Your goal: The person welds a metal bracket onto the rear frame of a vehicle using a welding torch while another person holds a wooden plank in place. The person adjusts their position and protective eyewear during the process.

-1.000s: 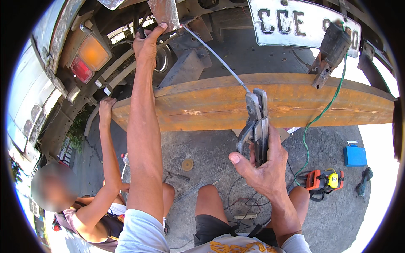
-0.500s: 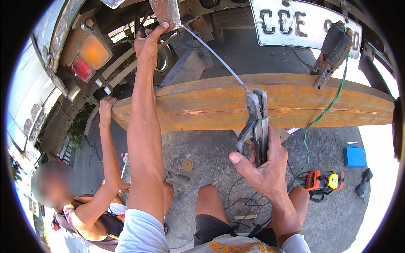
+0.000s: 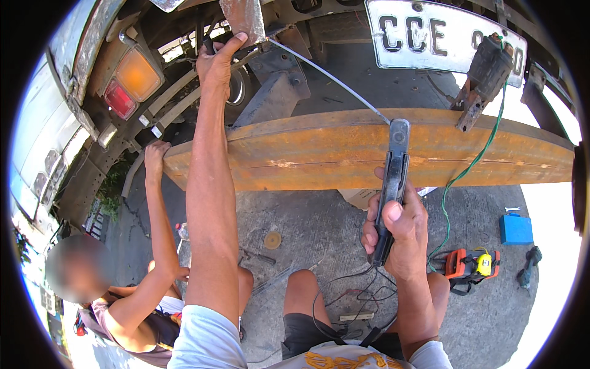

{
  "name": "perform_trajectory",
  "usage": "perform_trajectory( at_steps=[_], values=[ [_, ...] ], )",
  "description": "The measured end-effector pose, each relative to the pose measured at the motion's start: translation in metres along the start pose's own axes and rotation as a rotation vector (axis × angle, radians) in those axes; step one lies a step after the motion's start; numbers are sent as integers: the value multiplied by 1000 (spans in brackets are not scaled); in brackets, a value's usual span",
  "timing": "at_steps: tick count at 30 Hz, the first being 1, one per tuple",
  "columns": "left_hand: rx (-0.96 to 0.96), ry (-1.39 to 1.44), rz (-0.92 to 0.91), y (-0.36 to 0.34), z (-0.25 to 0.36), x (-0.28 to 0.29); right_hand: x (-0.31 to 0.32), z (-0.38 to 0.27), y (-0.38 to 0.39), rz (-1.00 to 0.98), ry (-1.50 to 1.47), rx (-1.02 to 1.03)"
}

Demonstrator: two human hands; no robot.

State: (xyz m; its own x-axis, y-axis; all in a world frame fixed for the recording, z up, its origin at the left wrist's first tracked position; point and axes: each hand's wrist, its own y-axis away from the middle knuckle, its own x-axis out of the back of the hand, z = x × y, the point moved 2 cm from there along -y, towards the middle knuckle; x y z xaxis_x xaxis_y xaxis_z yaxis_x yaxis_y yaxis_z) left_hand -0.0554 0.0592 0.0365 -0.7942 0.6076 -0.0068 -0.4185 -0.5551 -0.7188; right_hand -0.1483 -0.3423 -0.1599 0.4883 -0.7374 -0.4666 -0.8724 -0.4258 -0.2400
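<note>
My left hand (image 3: 215,72) reaches up under the vehicle's rear, its fingers closed on the lower corner of a grey metal plate (image 3: 244,21), thumb on its face. The fingertips behind it are partly hidden. My right hand (image 3: 405,234) is wrapped round a black welding electrode holder (image 3: 393,184), in front of a rusty steel beam (image 3: 307,150). From the holder's jaws a thin grey welding rod (image 3: 332,77) runs up and left. Its far tip is near the plate's lower right corner; I cannot tell whether they touch.
At left a co-worker's hand (image 3: 157,157) rests on the beam's end. A licence plate (image 3: 442,43) and a dark clamp (image 3: 490,64) with a green cable (image 3: 470,166) are at upper right. On the concrete lie an orange-black machine (image 3: 464,264), a blue box (image 3: 516,229) and black cables (image 3: 369,301).
The electrode holder has turned in my right hand and shifted slightly right, with its lever no longer showing. The rod's held end moved right with it. My left hand stays on the plate.
</note>
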Motion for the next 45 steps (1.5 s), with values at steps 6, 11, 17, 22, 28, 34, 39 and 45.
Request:
perform_trajectory(
  at_steps=[6, 11, 17, 22, 28, 34, 39, 45],
  values=[
    [-12, 12, 19, 0, 0, -1, -5, -14, 6, 1, 366, 148],
    [1, 26, 22, -1, -1, -1, -19, -18, 17, 25, 1210, 651],
    [-6, 4, 32, -1, -2, 0, 4, -29, 0, 6, 70, 38],
    [3, 12, 30, -1, -1, -1, 6, -32, 8, -32, 189, 10],
    [12, -22, 26, -2, -1, 1, -12, -43, 17, -11, 1072, 525],
    [-11, 33, 26, -3, -3, -1, 5, -54, -7, 35, -161, -62],
    [8, 17, 15, 0, 2, -2, -17, -61, 25, -19, 1259, 603],
    [28, 142, 2, 4, 3, -4, 15, -84, -7, 52, 318, 88]
  ],
)
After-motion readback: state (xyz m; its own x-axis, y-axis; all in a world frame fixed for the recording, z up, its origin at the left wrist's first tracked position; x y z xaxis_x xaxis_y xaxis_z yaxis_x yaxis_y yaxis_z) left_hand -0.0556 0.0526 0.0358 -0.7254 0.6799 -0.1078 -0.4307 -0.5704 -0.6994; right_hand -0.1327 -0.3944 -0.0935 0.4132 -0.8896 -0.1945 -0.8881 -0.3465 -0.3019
